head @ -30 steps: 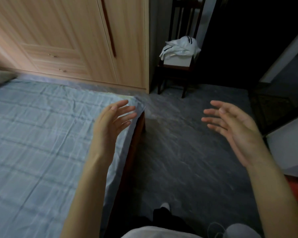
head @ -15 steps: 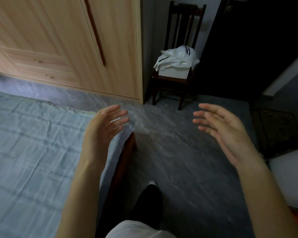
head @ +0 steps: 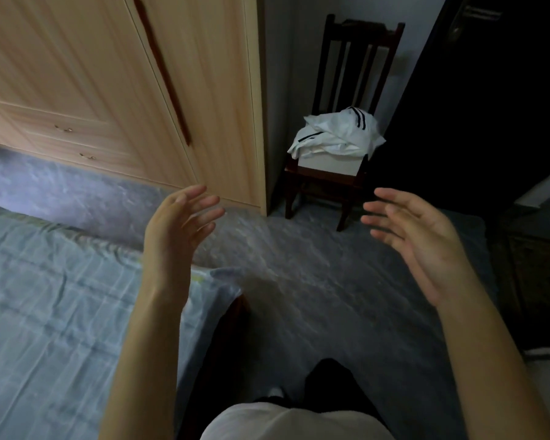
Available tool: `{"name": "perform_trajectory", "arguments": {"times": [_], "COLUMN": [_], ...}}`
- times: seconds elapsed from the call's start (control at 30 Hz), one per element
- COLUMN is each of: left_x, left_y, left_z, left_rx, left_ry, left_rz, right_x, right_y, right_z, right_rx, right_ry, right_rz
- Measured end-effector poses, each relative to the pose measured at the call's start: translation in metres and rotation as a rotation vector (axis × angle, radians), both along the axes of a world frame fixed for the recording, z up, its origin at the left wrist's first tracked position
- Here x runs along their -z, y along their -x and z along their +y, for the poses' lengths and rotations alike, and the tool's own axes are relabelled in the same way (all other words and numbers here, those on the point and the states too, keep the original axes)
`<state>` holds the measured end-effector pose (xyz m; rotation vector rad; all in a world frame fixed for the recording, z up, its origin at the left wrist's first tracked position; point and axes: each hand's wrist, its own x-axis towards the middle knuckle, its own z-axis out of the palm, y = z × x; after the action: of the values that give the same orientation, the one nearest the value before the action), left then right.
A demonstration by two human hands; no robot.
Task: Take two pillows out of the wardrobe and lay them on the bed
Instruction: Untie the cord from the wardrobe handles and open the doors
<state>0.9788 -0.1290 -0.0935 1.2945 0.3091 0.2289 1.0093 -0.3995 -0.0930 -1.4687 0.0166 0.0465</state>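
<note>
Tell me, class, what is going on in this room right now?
A person stands by the corner of the bed with the left hand and right hand raised, open and holding nothing. The wardrobe ahead is shut and no pillow shows. White clothing lies on a chair beside it.

Wardrobe (head: 115, 90) ahead-left: light wood grain, doors closed, dark reddish vertical handle strip, two small drawers with metal pulls low on the left section. Bed (head: 61, 296) lower left: pale blue-grey checked sheet, wrinkled, dark wooden frame at its near corner. I can't see any pillows from here.
</note>
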Motion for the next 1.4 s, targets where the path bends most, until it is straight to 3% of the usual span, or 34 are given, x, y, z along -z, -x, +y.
{"name": "perform_trajectory", "arguments": {"times": [0.47, 0.77, 1.03, 1.2, 1.4], "left_x": [0.009, 0.016, 0.025, 0.028, 0.020], "left_y": [-0.157, -0.203, -0.267, -0.307, -0.349], "left_z": [-0.040, -0.038, 0.020, 0.083, 0.152], "left_rx": [-0.355, -0.553, -0.628, -0.704, -0.756], "left_ry": [0.010, 0.004, -0.055, -0.214, -0.233], "left_rz": [0.051, 0.110, 0.132, 0.163, 0.152], "right_x": [-0.007, 0.005, 0.025, 0.020, 0.011], "right_y": [-0.244, -0.341, -0.419, -0.473, -0.516], "right_z": [-0.019, 0.016, 0.090, 0.175, 0.263], "right_rx": [-0.307, -0.516, -0.597, -0.671, -0.770], "right_ry": [0.021, 0.069, 0.050, 0.069, 0.051], "right_rz": [0.033, 0.092, 0.098, 0.063, -0.019]}}
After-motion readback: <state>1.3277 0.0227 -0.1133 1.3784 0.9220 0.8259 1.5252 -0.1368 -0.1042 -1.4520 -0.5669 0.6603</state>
